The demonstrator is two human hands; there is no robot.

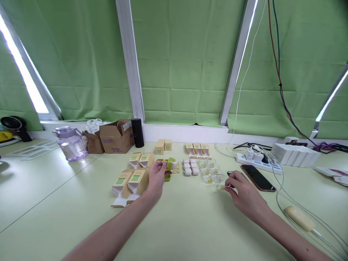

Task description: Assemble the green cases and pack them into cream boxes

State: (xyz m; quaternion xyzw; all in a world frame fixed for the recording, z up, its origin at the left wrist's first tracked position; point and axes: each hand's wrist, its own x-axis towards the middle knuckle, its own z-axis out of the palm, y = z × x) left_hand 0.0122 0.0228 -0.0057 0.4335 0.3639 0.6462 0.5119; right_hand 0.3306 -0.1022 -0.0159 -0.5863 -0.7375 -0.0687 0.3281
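Observation:
My left hand [157,177] pinches a small green-and-white piece [170,165] between thumb and fingers. Below and behind it lie more green pieces [167,178], partly covered by the hand. Small yellowish squares [177,168] rest just right of it. In my right hand [241,188] is a small clear piece with a yellow part [221,187], held by the fingertips above the table. Several clear cups with yellow middles [208,179] stand in rows beyond that hand. Between the hands sit several whitish-pink blocks [187,172] in two columns.
Open cardboard boxes with green labels [138,178] stand left, more boxes [197,149] behind. At right are a phone [257,177], a power strip [261,164], cables and a cream-coloured device [299,218]. A purple jug [71,145], a carton [115,139] and a black cylinder [137,133] line the back left.

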